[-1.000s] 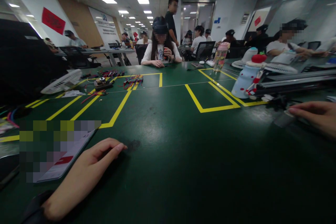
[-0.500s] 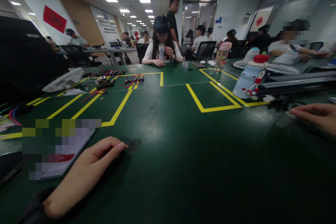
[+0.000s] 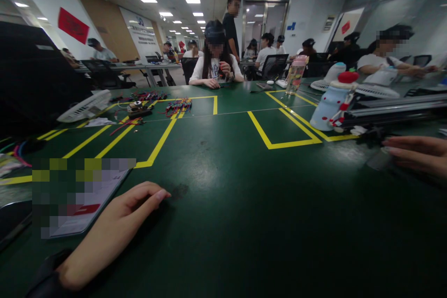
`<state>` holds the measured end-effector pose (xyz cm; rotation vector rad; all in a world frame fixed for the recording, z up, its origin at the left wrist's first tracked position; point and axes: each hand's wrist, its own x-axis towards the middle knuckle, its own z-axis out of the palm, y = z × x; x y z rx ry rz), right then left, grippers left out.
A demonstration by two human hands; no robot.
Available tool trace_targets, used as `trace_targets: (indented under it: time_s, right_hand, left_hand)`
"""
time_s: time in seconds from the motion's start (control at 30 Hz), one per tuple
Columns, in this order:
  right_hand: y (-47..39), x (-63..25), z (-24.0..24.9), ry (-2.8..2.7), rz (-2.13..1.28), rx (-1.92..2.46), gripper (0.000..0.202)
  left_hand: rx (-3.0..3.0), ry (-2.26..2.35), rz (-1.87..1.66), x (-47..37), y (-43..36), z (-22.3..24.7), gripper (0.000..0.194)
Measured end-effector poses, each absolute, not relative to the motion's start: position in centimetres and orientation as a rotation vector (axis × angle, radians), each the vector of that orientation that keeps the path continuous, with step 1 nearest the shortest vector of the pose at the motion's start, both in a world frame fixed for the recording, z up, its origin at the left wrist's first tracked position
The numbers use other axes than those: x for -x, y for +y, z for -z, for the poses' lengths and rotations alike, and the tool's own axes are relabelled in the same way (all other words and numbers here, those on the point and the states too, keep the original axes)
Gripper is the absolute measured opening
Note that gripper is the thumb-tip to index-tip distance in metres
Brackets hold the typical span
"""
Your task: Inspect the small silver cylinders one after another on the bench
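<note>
My left hand (image 3: 139, 205) rests on the green table (image 3: 223, 223), thumb against the curled fingers, with nothing visible between them. A dark band circles that wrist. Beside the forearm lies a flat tablet-like panel (image 3: 94, 212) with a lit, partly blurred-out surface. At the right edge, my right hand (image 3: 419, 151) is partly cut off by the frame. Its thumb and forefinger are at the top of a small see-through object (image 3: 379, 160), whose kind I cannot make out. A black tangled item (image 3: 375, 135) lies just behind it.
A blue bottle with a red top (image 3: 326, 109), a clear pink-lidded bottle (image 3: 296, 74) and metal rails (image 3: 394, 111) stand or lie at the right. Bundled wires (image 3: 179, 107) and a white fan (image 3: 85, 107) lie left. Yellow tape marks the table. A person (image 3: 214, 67) sits opposite.
My right hand has shifted slightly left and up, and its forefinger has lifted a little from the thumb. My left hand stays in place.
</note>
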<state>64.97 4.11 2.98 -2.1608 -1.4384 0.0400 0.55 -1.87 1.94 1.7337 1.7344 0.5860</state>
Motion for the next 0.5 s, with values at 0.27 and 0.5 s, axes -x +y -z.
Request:
trace_targets:
  time_s: [0.27,0.5]
  right_hand:
    - [3.1,-62.0,-2.7,-1.218,-0.157,2.367,0.061]
    - [2.2,-58.0,-3.0,-1.534,0.251,2.122,0.046]
  left_hand:
    - [-1.732,1.743,-0.631,-1.2,-2.2,-2.7,0.031]
    - [-1.724,1.784,-0.639,-1.7,-2.2,-3.1,0.034]
